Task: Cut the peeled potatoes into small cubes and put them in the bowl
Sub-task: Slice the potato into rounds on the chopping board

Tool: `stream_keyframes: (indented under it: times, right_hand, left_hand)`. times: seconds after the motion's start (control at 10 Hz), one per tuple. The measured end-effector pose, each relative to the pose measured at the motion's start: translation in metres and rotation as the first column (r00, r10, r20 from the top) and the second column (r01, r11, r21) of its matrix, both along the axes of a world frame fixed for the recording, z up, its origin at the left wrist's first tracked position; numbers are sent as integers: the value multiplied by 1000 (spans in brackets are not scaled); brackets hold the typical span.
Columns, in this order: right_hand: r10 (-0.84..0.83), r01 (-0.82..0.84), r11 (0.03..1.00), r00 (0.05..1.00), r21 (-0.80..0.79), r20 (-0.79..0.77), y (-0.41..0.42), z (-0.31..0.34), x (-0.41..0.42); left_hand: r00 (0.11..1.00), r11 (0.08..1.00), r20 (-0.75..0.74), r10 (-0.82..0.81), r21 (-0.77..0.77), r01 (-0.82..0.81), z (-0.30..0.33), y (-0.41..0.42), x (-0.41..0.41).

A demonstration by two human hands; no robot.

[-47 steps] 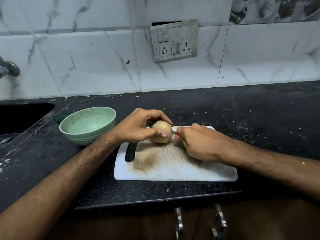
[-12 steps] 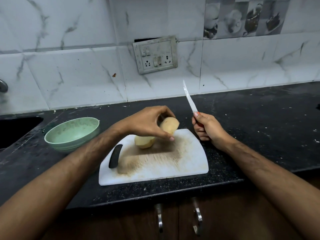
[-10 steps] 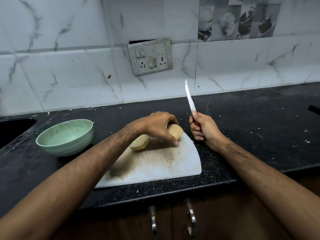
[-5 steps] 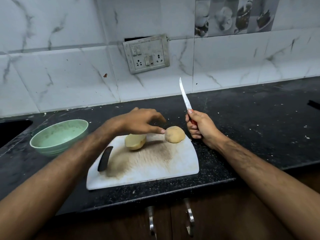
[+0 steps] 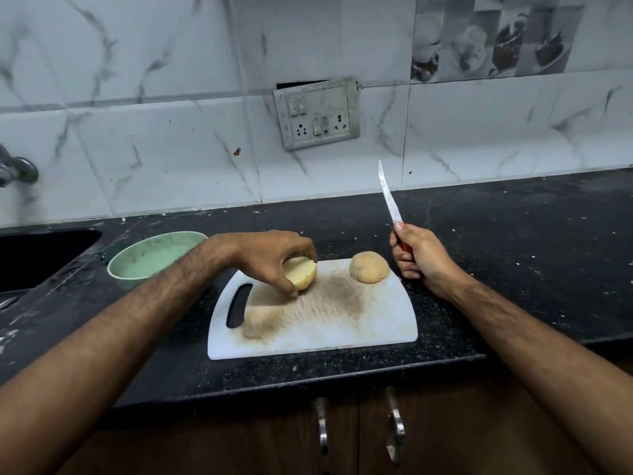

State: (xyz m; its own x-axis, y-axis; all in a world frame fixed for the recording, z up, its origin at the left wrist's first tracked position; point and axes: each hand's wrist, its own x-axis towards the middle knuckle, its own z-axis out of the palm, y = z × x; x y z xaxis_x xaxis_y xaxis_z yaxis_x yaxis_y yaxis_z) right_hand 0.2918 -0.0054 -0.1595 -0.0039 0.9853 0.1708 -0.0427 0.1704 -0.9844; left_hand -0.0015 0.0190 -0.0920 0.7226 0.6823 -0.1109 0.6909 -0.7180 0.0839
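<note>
A peeled potato lies cut in two on the stained white cutting board (image 5: 342, 330). My left hand (image 5: 270, 258) grips the left half (image 5: 303, 275), its pale cut face turned up and to the right. The right half (image 5: 369, 267) sits dome-up at the board's far right corner, untouched. Just right of it, my right hand (image 5: 419, 258) holds the red-handled knife (image 5: 388, 197) with the blade pointing up, off the board. The pale green bowl (image 5: 150, 258) stands on the counter left of the board, partly behind my left forearm; it looks empty.
The black speckled counter (image 5: 513, 241) stretches to the right. A dark sink (image 5: 37, 258) sits at the far left with a tap (image 5: 15, 168) above it. A switch-and-socket plate (image 5: 317, 113) hangs on the marble-tiled wall. Cabinet handles (image 5: 358, 430) show below the counter edge.
The whole potato has been cut in two. In the last half second my left hand let go of the right half and closed round the left half. The knife stays raised.
</note>
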Motion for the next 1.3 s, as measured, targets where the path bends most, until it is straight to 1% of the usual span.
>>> stream_keyframes:
  times: [0.1,0.2,0.3,0.4,0.5,0.6,0.7,0.8,0.9,1.0,1.1,1.2,1.3]
  right_hand:
    - [0,0,1000,1000,2,-2,-1,0,0]
    - [-1,1,1000,1000,-1,4,-1,0,0]
    - [-3,3,1000,1000,-3,4,0,-1,0]
    - [-5,5,1000,1000,-6,15,0,-1,0]
    - [-1,1,1000,1000,-1,24,0,-1,-1]
    - [4,-4,1000,999,2,53,-1,-1,-1]
    - [7,-7,1000,995,1,97,-2,1,-3]
    - [21,-20,1000,991,-6,135,-4,4,-5]
    - [44,-43,999,984,-13,175,-12,13,-8]
    - [71,-63,997,964,-41,256,-24,31,-14]
    - [144,-110,988,907,-106,395,-43,45,-22]
    - [223,-133,972,782,-193,581,-65,51,-35]
    - [236,-87,969,614,-232,754,-82,53,-49]
  left_hand:
    - [964,1000,266,-10,-11,14,-7,-7,1]
    - [822,988,567,53,-151,40,-17,-24,7]
    - [754,984,654,59,-166,67,-36,-39,14]
    - [712,983,694,112,-181,21,-55,-50,20]
    - [735,996,672,88,-49,-75,-62,-53,18]
    - [798,994,600,49,50,-98,-66,-56,7]
    - [821,993,570,40,69,-96,-70,-60,-5]
    - [866,997,499,-27,71,-10,-68,-60,-19]
    - [889,996,450,-86,62,65,-66,-56,-28]
    - [890,996,448,-81,15,84,-66,-55,-32]
    - [883,994,464,-70,-37,98,-66,-52,-34]
    - [871,995,485,-76,-16,95,-65,-52,-33]
    - [864,995,495,-96,47,84,-66,-53,-29]
